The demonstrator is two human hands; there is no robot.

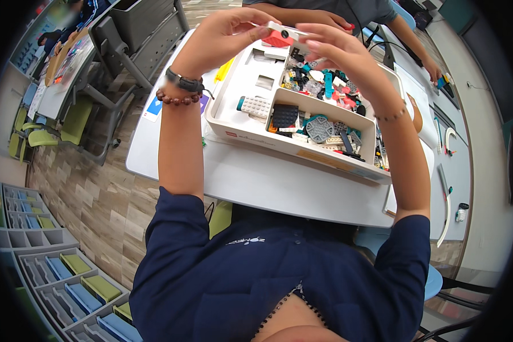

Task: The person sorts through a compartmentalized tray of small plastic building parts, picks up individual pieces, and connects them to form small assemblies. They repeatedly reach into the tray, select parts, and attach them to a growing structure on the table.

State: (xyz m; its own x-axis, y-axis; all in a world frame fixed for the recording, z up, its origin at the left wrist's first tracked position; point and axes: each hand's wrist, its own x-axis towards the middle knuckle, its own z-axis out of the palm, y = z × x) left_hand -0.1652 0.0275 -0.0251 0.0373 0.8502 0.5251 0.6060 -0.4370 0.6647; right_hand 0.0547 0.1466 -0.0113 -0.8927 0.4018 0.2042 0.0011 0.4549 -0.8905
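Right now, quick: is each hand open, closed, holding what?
Left hand: closed, pinching a small white piece.
Right hand: extended beside that piece; whether it grips cannot be told.

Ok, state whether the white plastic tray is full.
The tray is partly full: multicoloured plastic pieces crowd its right side; its left shows bare patches.

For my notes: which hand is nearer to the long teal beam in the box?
Right: the right hand appears just above the teal beam; the left hand is farther left.
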